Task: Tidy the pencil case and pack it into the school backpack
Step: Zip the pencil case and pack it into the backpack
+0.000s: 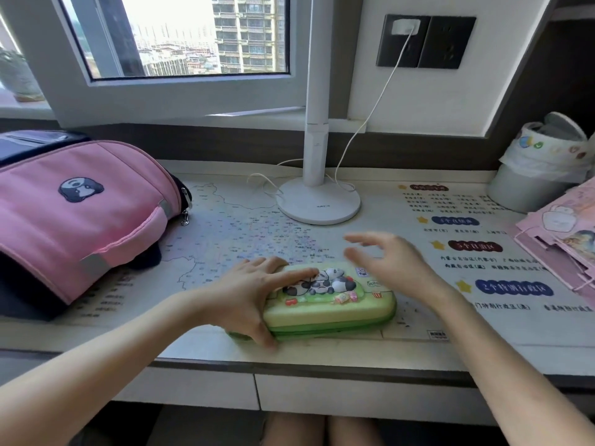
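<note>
A green pencil case with raised panda figures on its lid lies closed near the desk's front edge. My left hand rests on its left end, fingers spread over the lid and thumb down the front side. My right hand hovers just above the case's far right part, fingers loosely spread and blurred, holding nothing. The pink school backpack with a dark dog patch lies on its back at the left of the desk, zipper pulls hanging at its right edge.
A white desk lamp stands behind the case, its cable running to a wall socket. A lined bin and a pink stack of papers sit at the right. A printed map mat covers the desk.
</note>
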Tool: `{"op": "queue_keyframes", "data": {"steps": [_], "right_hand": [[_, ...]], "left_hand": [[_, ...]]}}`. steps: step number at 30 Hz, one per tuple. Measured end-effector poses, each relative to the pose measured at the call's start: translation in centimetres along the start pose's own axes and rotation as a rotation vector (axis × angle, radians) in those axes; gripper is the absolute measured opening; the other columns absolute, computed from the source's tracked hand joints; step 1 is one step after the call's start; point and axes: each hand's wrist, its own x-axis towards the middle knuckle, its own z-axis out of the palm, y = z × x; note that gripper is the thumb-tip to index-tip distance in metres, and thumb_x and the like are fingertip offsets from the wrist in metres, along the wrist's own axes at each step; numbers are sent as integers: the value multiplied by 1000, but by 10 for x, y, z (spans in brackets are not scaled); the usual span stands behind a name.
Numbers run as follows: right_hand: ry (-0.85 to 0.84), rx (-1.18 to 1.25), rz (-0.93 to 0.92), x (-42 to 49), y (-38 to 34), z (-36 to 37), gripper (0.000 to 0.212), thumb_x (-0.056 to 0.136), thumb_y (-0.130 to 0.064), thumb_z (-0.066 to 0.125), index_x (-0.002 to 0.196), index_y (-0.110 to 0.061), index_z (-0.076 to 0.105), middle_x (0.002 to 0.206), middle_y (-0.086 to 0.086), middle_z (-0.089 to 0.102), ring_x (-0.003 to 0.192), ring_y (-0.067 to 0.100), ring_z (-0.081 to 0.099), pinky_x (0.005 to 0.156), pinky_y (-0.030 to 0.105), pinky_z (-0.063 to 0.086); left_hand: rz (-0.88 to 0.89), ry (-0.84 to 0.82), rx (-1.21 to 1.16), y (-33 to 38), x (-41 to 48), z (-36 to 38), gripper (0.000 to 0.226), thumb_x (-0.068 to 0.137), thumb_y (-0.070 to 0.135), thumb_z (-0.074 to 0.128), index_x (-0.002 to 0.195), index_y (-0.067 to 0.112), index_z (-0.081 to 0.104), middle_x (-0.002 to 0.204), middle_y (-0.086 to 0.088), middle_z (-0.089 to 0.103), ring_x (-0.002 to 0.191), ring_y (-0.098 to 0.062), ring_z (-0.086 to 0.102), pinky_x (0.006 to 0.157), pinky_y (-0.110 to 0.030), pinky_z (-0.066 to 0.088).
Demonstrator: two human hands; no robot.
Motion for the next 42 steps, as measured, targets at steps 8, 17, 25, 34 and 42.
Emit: {"op": "queue_keyframes", "data": {"steps": [8,17,25,34,42], "right_hand": [[-175,-643,-200,-31,-20,32,100,64,-76,56,142,-50,0,148,1,27,134,20,24,108,38,16],[205,-796,420,-37,48,-15,96,67,-84,40,146,-35,15,136,11,46,120,31,45,100,43,33],[427,-872,308,-37,35,6,52,78,-44,64,122,-17,55,117,13,61,108,32,53,101,47,28],[415,-490,56,-34,-24,15,32,85,-31,62,114,-17,64,116,5,65,109,26,55,99,40,32],[173,-18,7,-36,-51,25,39,89,-26,58,126,-14,55,123,5,61,115,18,55,96,30,42]], "left_hand": [[-218,98,-199,-14,-23,-6,100,51,93,27,139,45,21,146,8,26,133,-16,24,111,-37,17],[-940,228,691,-88,-70,11,68,90,36,39,145,14,4,142,-26,28,131,-37,27,106,-58,21],[-749,359,468,-100,-69,-9,63,69,-3,54,130,3,43,83,-15,64,74,-34,61,58,-33,41],[-171,554,360,-24,-100,-5,16,53,3,64,63,14,59,48,4,57,48,-20,51,53,-24,39],[141,579,148,59,-90,-26,12,72,8,61,75,19,61,60,7,57,58,-12,45,70,-29,36]]}}
